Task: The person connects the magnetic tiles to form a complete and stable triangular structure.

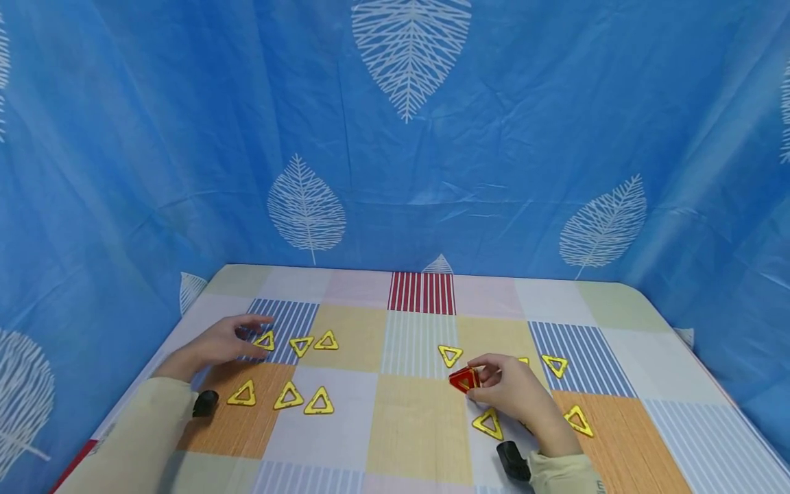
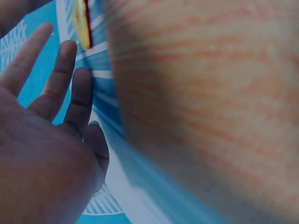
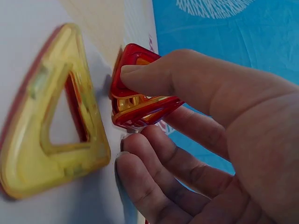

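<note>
The right hand pinches a small stack of red triangle tiles between thumb and fingers, holding it on edge just above the worktop, which is covered with a checked cloth of striped and plain squares. In the right wrist view the thumb lies across the top of the red triangle tiles while the other fingers curl beneath them, and a yellow triangle tile lies flat on the cloth just beside the stack. More yellow triangles lie around this hand: one just beyond the stack, one near the wrist, one beyond the knuckles to the right and one to the right of the forearm.

The left hand is spread flat, fingers straight and slightly apart, holding nothing, with its fingertips next to a yellow triangle; whether they touch it cannot be told. In the left wrist view the left hand's fingers reach out straight over the blue-striped cloth. Two more yellow triangles lie just past that one, and a row of three lies nearer the person, beside the left forearm
</note>
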The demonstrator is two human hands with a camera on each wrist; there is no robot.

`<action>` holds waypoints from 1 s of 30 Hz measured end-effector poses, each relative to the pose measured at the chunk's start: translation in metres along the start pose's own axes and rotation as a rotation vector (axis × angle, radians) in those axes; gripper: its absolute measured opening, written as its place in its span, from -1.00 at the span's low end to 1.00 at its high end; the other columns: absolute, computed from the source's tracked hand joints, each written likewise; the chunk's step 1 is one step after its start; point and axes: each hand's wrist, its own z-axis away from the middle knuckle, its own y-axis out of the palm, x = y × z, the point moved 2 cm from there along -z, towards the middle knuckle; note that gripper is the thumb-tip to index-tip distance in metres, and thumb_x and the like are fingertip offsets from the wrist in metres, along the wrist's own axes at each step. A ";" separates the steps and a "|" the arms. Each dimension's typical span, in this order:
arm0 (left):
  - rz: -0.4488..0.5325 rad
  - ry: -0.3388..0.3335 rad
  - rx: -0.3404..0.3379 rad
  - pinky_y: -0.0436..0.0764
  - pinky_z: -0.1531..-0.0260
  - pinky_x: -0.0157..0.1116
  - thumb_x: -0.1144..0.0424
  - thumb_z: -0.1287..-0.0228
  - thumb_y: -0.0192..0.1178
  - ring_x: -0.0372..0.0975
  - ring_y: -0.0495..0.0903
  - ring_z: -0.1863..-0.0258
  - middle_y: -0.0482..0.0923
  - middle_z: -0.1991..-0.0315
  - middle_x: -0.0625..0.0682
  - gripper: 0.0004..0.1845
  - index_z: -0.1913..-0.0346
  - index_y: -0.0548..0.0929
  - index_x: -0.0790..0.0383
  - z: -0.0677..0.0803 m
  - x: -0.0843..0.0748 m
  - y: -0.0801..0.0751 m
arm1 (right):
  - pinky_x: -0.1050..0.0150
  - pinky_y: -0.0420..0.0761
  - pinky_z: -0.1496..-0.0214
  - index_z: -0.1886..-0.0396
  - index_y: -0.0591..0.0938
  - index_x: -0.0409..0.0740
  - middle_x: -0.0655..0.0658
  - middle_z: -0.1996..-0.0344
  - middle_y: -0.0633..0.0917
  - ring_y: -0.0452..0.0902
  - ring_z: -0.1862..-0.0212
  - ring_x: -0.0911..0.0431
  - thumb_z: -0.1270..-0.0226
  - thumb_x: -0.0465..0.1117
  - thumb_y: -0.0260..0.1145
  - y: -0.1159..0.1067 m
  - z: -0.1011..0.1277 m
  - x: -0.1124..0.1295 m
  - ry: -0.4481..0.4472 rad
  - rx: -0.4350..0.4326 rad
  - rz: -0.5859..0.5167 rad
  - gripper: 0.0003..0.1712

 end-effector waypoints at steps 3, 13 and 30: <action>0.018 -0.006 -0.002 0.43 -0.08 0.11 0.16 -0.13 0.50 0.14 0.37 -0.07 0.43 -0.12 0.29 -0.21 -0.41 0.44 0.29 -0.002 0.005 0.004 | 0.19 0.57 0.29 0.00 0.72 -0.14 -0.03 0.35 0.60 0.50 0.29 0.08 0.03 -0.26 0.65 -0.001 0.000 -0.002 0.003 -0.003 0.007 -0.48; -0.014 -0.027 -0.012 0.33 -0.15 0.21 0.12 -0.19 0.45 0.17 0.35 -0.08 0.45 -0.09 0.28 -0.34 -0.32 0.55 0.31 -0.005 0.007 0.004 | 0.17 0.57 0.23 -0.01 0.72 -0.14 -0.03 0.32 0.60 0.50 0.27 0.08 0.04 -0.23 0.67 -0.008 0.003 -0.005 0.004 -0.006 -0.004 -0.46; 0.140 0.040 -0.152 0.56 0.07 -0.13 -0.02 -0.17 0.48 0.00 0.48 -0.02 0.56 -0.11 0.19 -0.32 -0.29 0.59 0.22 -0.004 -0.058 0.025 | 0.12 0.59 0.20 -0.07 0.70 -0.15 -0.03 0.29 0.60 0.52 0.26 0.08 -0.04 -0.20 0.64 -0.009 0.001 -0.005 0.011 -0.011 0.042 -0.46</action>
